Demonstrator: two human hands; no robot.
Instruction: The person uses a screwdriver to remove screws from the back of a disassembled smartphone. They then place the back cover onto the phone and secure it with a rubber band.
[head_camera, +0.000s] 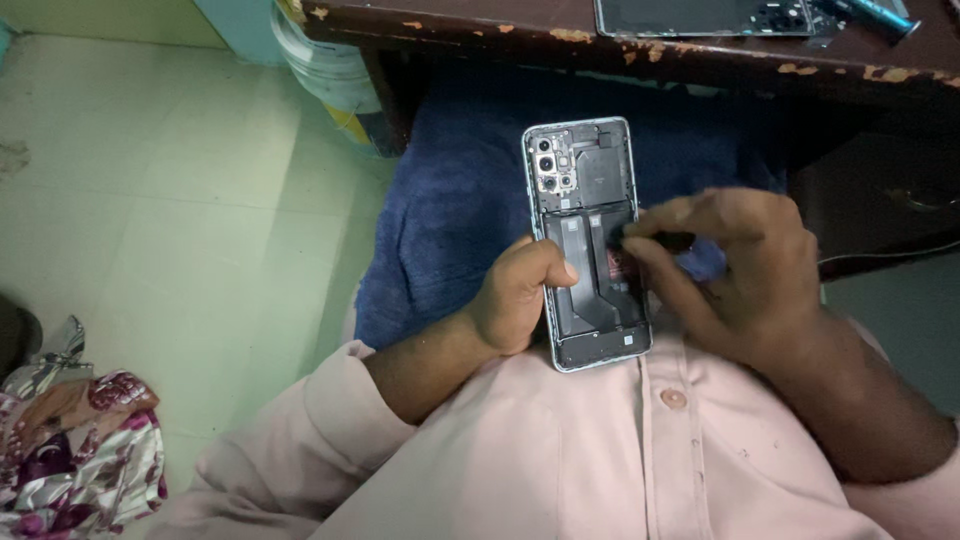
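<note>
Phone (590, 250), back cover off, held over lap. Left hand (515, 300) clamps left edge, thumb on battery. Right hand (745, 270) fingertips pinched on small dark tool by red tab. Light, rigid, fragile inside; best held by frame edges.

open floor (170, 200) lies left; the desk edge (640, 45) and bucket (325, 65) crowd the top.
</note>
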